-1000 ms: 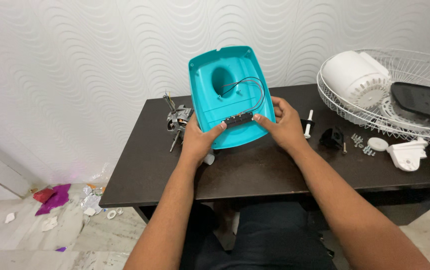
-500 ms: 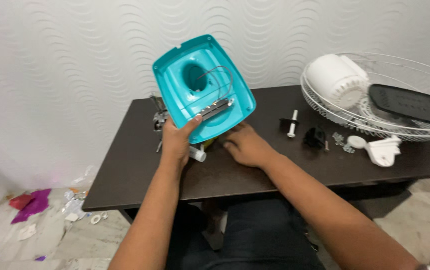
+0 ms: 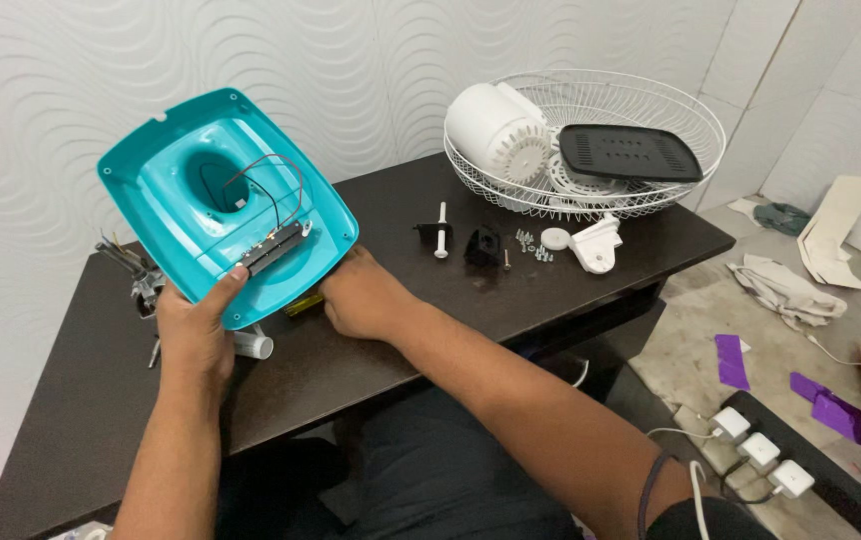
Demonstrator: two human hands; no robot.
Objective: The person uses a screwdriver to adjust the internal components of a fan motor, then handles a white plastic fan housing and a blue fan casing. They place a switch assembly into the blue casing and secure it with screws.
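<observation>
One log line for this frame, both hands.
left hand: holds teal fan base tilted up | right hand: on table, under base edge | wire guard: far right

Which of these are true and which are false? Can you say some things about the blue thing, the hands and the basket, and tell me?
1. The left hand holds up the teal plastic base. True.
2. The right hand holds a screwdriver in the air. False: it rests low on the dark table, under the base's edge.
3. Red and black wires run inside the base. True.
4. The white wire fan guard lies on the floor. False: it sits on the table, with a white motor housing and a black plate in it.
5. Small screws lie on the table. True.
</observation>
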